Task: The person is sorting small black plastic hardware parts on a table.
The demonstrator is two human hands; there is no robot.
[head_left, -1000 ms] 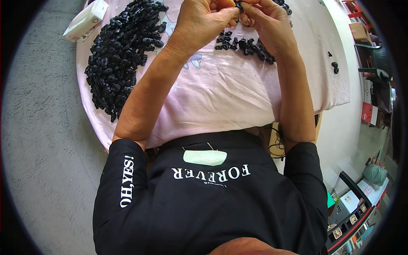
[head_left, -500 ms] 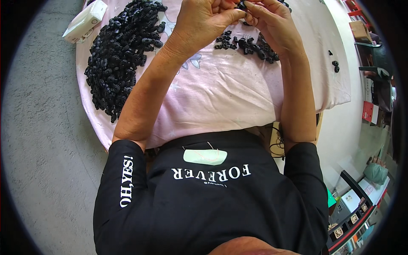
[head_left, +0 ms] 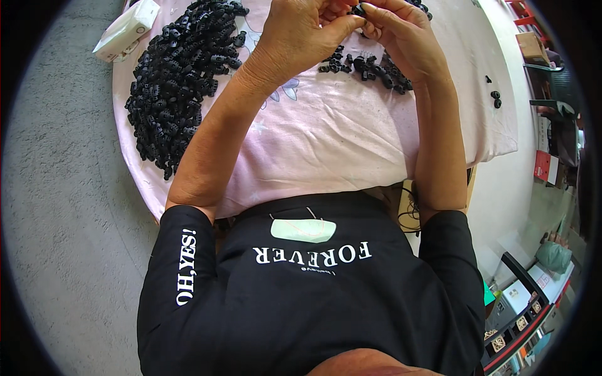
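Small black part (head_left: 358, 9) between both hands, near top edge of view. Left hand (head_left: 300, 30): grip pinched on part. Right hand (head_left: 401, 30): grip closed on same part. Loose black pieces (head_left: 376, 70) near right wrist, on cloth-covered surface (head_left: 326, 138). Big black heap (head_left: 172, 88) left of left forearm; white pack (head_left: 128, 30) beside heap.

From the head (head_left: 370, 365) of this person (head_left: 307, 301), one wide camera looks closely down upon the table (head_left: 326, 141), the rim perhaps unclear.

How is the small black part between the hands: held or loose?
Held: the right hand pinches the small black part, the left hand close beside it.
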